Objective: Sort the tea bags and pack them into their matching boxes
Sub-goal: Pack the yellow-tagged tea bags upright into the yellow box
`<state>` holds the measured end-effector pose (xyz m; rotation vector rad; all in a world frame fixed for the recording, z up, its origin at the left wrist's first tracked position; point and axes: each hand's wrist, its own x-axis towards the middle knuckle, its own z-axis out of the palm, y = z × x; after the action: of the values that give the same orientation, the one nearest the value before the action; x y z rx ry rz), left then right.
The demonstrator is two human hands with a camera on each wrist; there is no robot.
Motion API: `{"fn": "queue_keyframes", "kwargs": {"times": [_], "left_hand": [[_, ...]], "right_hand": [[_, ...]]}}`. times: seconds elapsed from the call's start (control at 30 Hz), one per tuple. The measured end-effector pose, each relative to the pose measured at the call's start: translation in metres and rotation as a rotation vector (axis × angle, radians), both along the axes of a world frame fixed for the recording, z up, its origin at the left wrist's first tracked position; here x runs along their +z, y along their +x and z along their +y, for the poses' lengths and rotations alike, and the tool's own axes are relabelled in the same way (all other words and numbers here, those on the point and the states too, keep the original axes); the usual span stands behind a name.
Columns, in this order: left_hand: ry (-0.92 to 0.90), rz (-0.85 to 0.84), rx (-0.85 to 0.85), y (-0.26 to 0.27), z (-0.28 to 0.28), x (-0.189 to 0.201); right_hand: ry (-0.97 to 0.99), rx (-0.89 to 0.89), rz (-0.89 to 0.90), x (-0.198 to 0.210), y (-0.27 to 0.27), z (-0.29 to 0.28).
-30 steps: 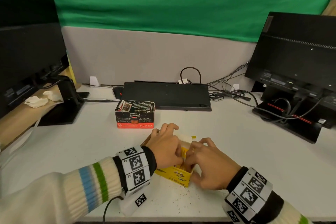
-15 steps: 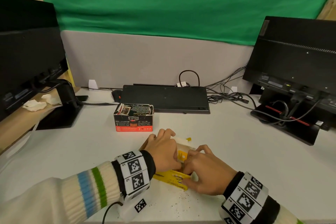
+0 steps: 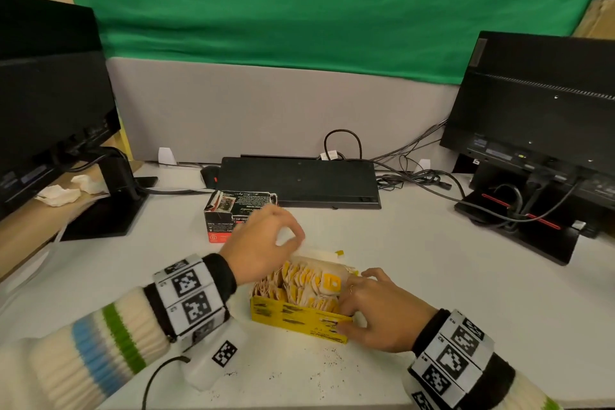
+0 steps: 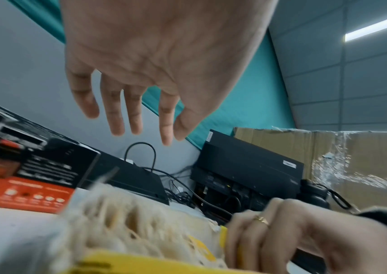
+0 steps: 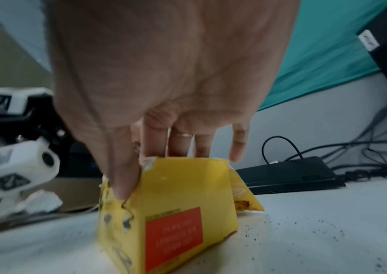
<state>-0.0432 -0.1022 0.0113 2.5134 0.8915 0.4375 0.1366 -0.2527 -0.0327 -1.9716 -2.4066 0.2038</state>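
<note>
Tea bags (image 3: 307,283) in yellow box (image 3: 296,318); white desk (image 3: 432,276), green backdrop (image 3: 299,10).

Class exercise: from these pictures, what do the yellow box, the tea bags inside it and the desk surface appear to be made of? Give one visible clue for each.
Yellow box: likely thin printed card, matte; its top edge looks torn and bent.
Tea bags: seemingly thin whitish paper or mesh with yellow card tags, crumpled and soft.
Desk: probably smooth white laminate, slight sheen, with dark specks lying on it.
</note>
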Motion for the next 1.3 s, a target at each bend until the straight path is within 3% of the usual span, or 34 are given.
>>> {"fn": "queue_keyframes", "kwargs": {"times": [0.07,0.17,0.3,0.43,0.63,0.8,0.87,1.07,1.17,1.3], "left_hand": [[-0.054,-0.039,0.041,-0.011,0.013,0.002],[-0.263,0.031,0.063,-0.027,0.026,0.000],[-0.505,0.064,0.072,-0.039,0.029,-0.010],[-0.636,0.002,0.054,-0.038,0.023,-0.020],[-0.751,-0.006,0.057,-0.035,0.018,-0.027],[-0.827,-0.037,0.031,-0.034,0.014,-0.030],[-0.845,-0.061,0.034,-0.034,0.013,-0.033],[-0.839,-0.144,0.017,-0.033,0.010,-0.036],[-0.848,-0.165,0.008,-0.032,0.009,-0.038],[-0.873,-0.185,0.004,-0.032,0.010,-0.040]], "right_hand": [[0.039,-0.013,0.126,0.006,0.004,0.001],[0.135,-0.056,0.344,0.014,0.011,0.002],[0.315,-0.338,0.369,0.011,0.018,0.003],[0.124,-0.656,0.475,0.003,0.019,0.004],[-0.087,-0.794,1.021,0.004,0.023,0.006],[-0.179,-0.767,1.123,0.006,0.024,0.003],[-0.148,-0.749,1.142,0.004,0.024,0.003],[-0.025,-0.701,1.423,0.004,0.028,0.003],[0.067,-0.647,1.464,0.017,0.027,0.001],[-0.015,-0.634,1.461,0.039,0.022,-0.004]]}}
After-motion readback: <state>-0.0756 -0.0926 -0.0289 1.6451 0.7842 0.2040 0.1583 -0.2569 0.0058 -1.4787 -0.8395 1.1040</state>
